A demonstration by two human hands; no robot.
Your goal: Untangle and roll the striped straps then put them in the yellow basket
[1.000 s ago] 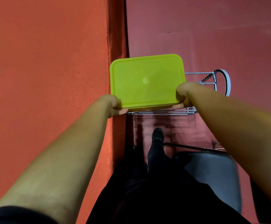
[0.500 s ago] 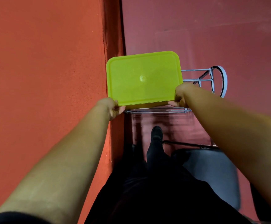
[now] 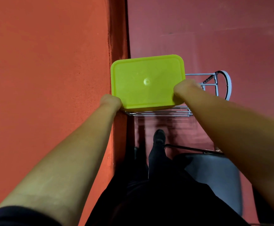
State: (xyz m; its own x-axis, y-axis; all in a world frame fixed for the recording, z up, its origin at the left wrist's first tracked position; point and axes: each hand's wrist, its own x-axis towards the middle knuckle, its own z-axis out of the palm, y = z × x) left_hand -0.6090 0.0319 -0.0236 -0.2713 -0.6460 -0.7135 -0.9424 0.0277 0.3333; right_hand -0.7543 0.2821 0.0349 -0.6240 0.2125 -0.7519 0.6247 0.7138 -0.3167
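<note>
Fingers hidden; left hand (image 3: 111, 101) and right hand (image 3: 184, 88) clamped on yellow basket (image 3: 138, 70), interior unseen.

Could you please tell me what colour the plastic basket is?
The rectangular plastic basket is plain yellow-green, seen in the head view.

Can't see into yellow basket (image 3: 147, 82), only one flat face showing. Can't see fingers of left hand (image 3: 111, 101) at its near-left corner, nor of right hand (image 3: 184, 88) at its right edge. Can't make out most of wire rack (image 3: 159, 113), covered by basket and right forearm. Can't see whole chair (image 3: 214, 173) near right: partly behind forearm, cut by bottom edge.
</note>
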